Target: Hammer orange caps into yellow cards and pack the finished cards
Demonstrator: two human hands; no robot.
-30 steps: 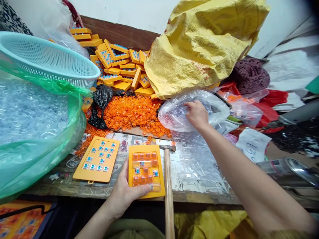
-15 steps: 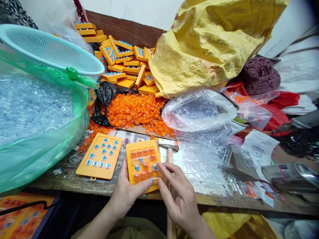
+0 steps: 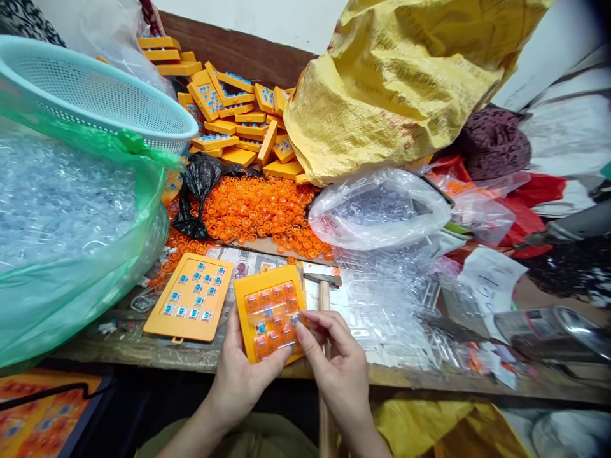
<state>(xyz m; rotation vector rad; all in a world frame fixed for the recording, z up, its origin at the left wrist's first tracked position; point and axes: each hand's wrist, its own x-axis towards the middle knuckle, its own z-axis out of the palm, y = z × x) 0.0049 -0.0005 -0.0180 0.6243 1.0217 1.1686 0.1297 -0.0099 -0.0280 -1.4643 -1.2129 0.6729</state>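
My left hand (image 3: 248,362) grips a yellow-orange plastic panel (image 3: 242,305) by its left and lower edges, thumb across the front. Rows of orange caps (image 3: 277,294) fill much of the panel, and a few blue switches (image 3: 260,329) show uncovered. At the panel's right edge, the thumb and forefinger of my right hand (image 3: 334,356) come together over one switch position; whatever lies between the tips is too small to make out. A second yellow panel (image 3: 179,324), with bare blue switches, lies flat on the bench to the left. A hammer (image 3: 324,296) lies partly behind my right hand.
Loose orange rings or caps (image 3: 258,207) are heaped behind the panels. Stacked yellow panels (image 3: 236,156) stand farther back. A green bag (image 3: 147,235) of clear pieces and a blue basket (image 3: 176,124) crowd the left. Clear plastic parts (image 3: 382,305) spread rightward along the bench edge (image 3: 405,381).
The held panel has tilted and shifted slightly left. My right thumb has moved up from the panel's lower right to meet the forefinger at its right edge.
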